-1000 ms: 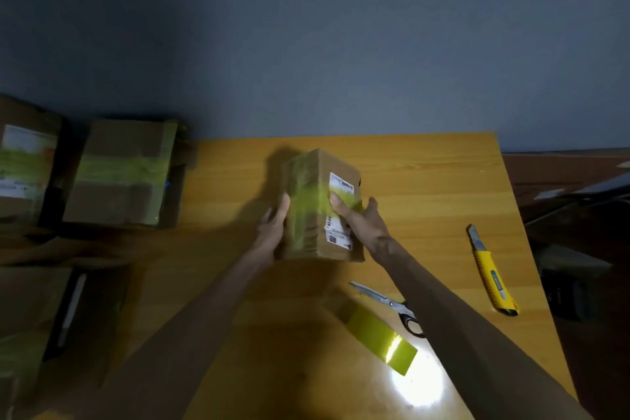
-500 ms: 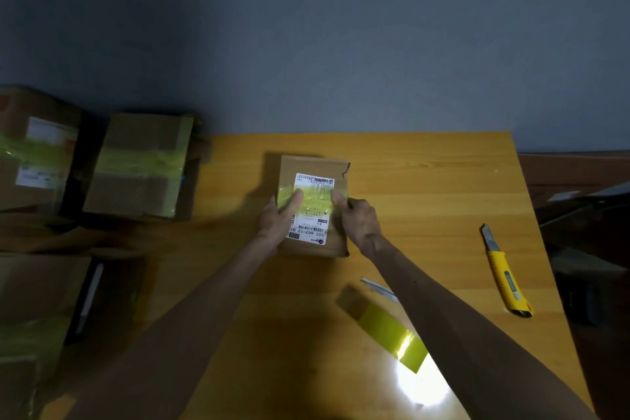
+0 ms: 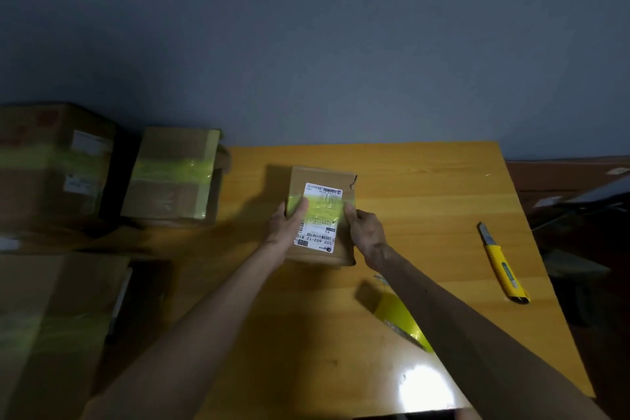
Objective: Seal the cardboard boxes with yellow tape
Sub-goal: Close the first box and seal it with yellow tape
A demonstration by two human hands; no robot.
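Observation:
A small cardboard box (image 3: 324, 176) lies flat on the wooden table (image 3: 426, 187), its white shipping label facing up. A band of yellow tape (image 3: 324, 207) runs across the label. My left hand (image 3: 286, 227) holds the box's left side with the thumb laid on the tape. My right hand (image 3: 366, 232) holds the right side, its thumb on the tape's other end. A shiny strip of yellow tape (image 3: 399, 315) lies near the front, partly under my right forearm.
A yellow utility knife (image 3: 503, 266) lies at the right of the table. Scissors (image 3: 380, 279) are mostly hidden under my right arm. Three taped cardboard boxes sit to the left: one (image 3: 170, 174) at the table's corner, one (image 3: 51, 164) further left, one (image 3: 44, 317) nearer.
The small box, standing tilted on edge a second ago, has been laid flat with the label up. Both thumbs have moved onto the tape band.

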